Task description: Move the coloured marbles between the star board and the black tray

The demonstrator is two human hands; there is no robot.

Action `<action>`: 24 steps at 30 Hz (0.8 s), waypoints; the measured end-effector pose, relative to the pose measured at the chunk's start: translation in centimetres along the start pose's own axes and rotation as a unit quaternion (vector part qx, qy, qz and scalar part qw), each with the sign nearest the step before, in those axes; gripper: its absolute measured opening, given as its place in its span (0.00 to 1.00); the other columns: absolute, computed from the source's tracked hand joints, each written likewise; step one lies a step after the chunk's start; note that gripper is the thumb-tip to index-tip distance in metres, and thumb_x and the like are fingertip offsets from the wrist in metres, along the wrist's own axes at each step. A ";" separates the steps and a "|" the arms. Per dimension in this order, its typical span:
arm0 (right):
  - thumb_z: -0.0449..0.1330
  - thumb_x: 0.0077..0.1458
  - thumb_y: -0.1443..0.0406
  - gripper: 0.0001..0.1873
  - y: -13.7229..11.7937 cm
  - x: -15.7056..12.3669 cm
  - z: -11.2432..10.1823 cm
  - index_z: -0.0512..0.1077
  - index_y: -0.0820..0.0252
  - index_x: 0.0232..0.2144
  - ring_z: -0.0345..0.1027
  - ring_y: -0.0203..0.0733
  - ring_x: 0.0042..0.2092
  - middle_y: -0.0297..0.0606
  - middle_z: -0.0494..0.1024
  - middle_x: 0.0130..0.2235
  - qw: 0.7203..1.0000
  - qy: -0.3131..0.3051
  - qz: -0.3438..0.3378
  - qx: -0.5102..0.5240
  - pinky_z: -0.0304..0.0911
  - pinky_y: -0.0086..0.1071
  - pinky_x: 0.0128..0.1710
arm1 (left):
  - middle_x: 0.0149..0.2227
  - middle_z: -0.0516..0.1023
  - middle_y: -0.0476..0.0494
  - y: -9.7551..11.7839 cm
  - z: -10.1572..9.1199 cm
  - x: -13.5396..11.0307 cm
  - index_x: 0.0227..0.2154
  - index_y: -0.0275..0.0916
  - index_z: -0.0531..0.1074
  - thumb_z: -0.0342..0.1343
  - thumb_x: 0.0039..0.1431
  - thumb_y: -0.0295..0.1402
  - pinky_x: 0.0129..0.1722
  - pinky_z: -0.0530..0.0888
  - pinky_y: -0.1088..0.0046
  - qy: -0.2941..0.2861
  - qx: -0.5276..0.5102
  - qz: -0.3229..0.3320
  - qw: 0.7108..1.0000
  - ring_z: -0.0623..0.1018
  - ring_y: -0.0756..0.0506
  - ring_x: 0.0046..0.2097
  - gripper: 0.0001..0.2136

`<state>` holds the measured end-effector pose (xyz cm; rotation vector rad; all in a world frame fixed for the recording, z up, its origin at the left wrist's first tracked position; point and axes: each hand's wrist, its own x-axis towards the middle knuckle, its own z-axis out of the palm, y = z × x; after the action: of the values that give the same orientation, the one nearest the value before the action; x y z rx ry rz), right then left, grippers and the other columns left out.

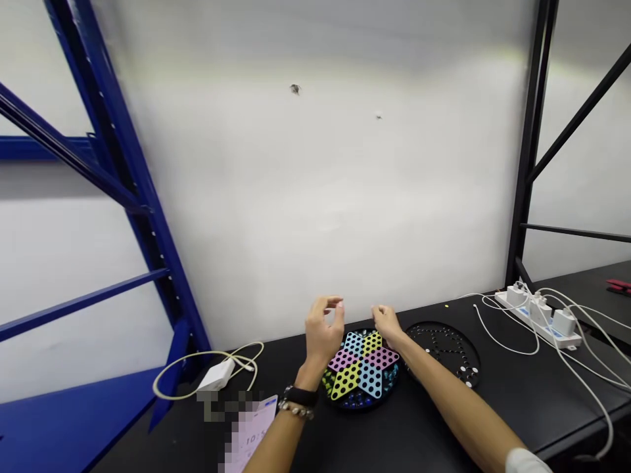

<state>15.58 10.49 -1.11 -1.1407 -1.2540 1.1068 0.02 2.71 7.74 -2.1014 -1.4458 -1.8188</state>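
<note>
The person's left hand (321,332) and right hand (387,325) hang just above the far side of a round game board (346,381), its coloured star pattern dotted with holes. The board sits directly below and between them, slightly nearer the left hand. The left hand's fingers (328,305) are loosely curled and seem empty, while the right hand's fingers (379,313) are bunched, so I can't tell whether they hold anything. Just right of the board lies a black round tray (477,358), nearer the right hand. Both rest on a black surface (507,410), with a power strip (537,318) at its right, a white wall (315,184) behind and a blue shelf frame (123,197) at left.
</note>
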 end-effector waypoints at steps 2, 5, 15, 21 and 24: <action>0.51 0.60 0.54 0.19 0.0 0.5 3.0 0.62 0.57 0.21 0.55 0.34 0.22 0.30 0.62 0.20 0.973 -0.004 -0.091 -0.210 0.52 0.27 0.22 | 0.35 0.76 0.46 -1.0 -1.5 0.2 0.33 0.40 0.71 0.49 0.61 0.39 0.39 0.74 0.68 0.044 0.003 -0.011 0.999 0.76 0.46 0.37 0.10; 0.52 0.62 0.55 0.17 0.0 0.4 7.0 0.72 0.61 0.31 0.70 0.45 0.33 0.42 0.76 0.31 0.866 -0.100 -0.186 -0.453 0.63 0.35 0.34 | 0.34 0.76 0.47 -1.9 -2.9 -0.2 0.33 0.40 0.71 0.49 0.60 0.40 0.37 0.74 0.69 0.065 0.010 -0.015 0.998 0.76 0.46 0.36 0.10; 0.51 0.63 0.52 0.23 -1.0 -0.1 9.4 0.76 0.65 0.41 0.75 0.54 0.40 0.52 0.80 0.40 0.736 -0.180 -0.221 -0.614 0.68 0.43 0.40 | 0.32 0.75 0.47 -2.1 -4.0 -0.7 0.33 0.40 0.71 0.49 0.60 0.41 0.34 0.73 0.71 0.063 0.029 -0.021 0.997 0.74 0.47 0.33 0.11; 0.45 0.65 0.56 0.21 0.1 -1.4 9.5 0.73 0.62 0.43 0.74 0.51 0.41 0.50 0.78 0.42 0.750 -0.178 -0.255 -0.584 0.67 0.44 0.43 | 0.33 0.75 0.47 -2.5 -4.3 -0.9 0.33 0.40 0.71 0.45 0.63 0.41 0.35 0.72 0.71 0.049 -0.004 -0.027 0.998 0.74 0.47 0.33 0.13; 0.46 0.62 0.61 0.18 0.6 -1.6 9.4 0.70 0.64 0.46 0.72 0.51 0.41 0.51 0.75 0.44 0.755 -0.165 -0.261 -0.578 0.67 0.45 0.41 | 0.32 0.74 0.47 -2.6 -4.3 -1.1 0.31 0.40 0.71 0.42 0.64 0.41 0.34 0.72 0.72 0.037 -0.024 -0.021 0.999 0.73 0.48 0.32 0.16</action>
<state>6.17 9.17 -2.00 -1.2976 -2.5082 -0.0355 -4.78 1.19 6.92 -2.0155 -1.4534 -1.9433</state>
